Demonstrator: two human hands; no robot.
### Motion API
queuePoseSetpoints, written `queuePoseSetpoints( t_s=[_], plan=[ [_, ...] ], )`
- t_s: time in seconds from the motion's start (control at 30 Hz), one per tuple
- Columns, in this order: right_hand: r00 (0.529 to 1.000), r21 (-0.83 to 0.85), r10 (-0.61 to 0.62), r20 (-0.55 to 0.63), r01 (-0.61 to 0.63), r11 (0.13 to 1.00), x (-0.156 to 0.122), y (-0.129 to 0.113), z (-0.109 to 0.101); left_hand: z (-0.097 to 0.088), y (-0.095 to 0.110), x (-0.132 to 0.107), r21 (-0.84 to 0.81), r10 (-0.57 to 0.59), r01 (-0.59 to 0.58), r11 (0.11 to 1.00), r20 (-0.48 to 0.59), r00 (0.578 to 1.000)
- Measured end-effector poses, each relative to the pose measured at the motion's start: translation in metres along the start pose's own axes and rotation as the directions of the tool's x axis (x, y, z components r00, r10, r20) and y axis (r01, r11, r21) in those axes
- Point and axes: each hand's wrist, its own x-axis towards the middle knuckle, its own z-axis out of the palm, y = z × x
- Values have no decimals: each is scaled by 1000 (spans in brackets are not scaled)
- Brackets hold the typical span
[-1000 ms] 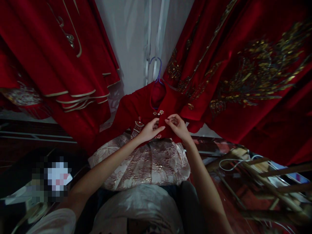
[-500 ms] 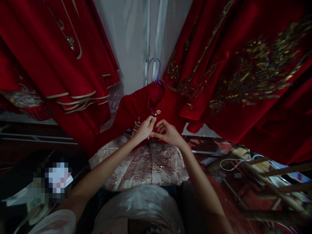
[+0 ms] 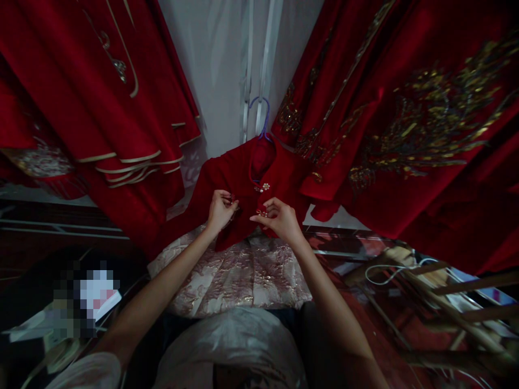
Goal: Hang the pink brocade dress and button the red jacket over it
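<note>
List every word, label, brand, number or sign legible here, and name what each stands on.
No text can be read.
White-and-pink pixelated item at lower left: any print is obscured.
Pale flat object with a purple patch at far right: too blurred to read.
Red fabric garment on the purple hanger: beaded ornaments, no lettering visible.

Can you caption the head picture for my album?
Left hand and right hand at the jeweled front of a red jacket on a purple hanger.
</note>
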Motion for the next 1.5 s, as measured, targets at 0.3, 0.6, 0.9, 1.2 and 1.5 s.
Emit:
queuePoseSetpoints(
  t_s=[0.3, 0.6, 0.9, 1.2, 1.5],
  plan=[
    [986, -200, -167, 17, 167, 965, 4, -4, 11, 4, -18, -5, -90, -16, 19, 996, 28, 999],
    [980, -186, -188, 68, 198, 962, 41, 9, 52, -9, 4, -1, -382, -173, 212, 900, 134, 976],
    [987, -154, -159, -24, 153, 976, 48, 13, 65, -14, 1, 6, -483, -265, 339, 808, 217, 940],
    [986, -170, -158, -59, 146, 975, 49, 13, 67, -18, -1, 3, -411, -171, 260, 874, 241, 956],
    [979, -184, -184, -85, 166, 969, 51, 16, 71, -24, -5, 3, -301, -116, 182, 936, 225, 968]
  ],
)
